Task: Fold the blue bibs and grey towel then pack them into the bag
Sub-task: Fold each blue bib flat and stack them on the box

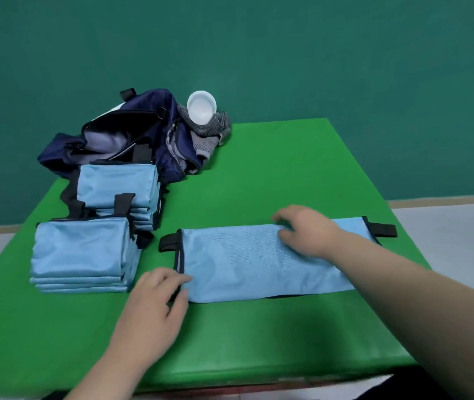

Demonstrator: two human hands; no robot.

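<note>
Left hand (158,295) is pinching the blue bib (244,267) at its near-left corner, right hand (305,229) at its far edge. Its long axis is running left-right.

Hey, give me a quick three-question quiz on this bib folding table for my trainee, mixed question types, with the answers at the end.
1. True or false: the grey striped towel already lies neatly folded.
2. Multiple choice: the white round bowl rests on A) the bare green mat, B) the grey striped towel, C) a stack of folded bibs.
3. Fill in: the ___ hand pinches the near left corner of the flat light blue bib.

Key
1. False: it lies crumpled.
2. B.
3. The left hand.
</note>
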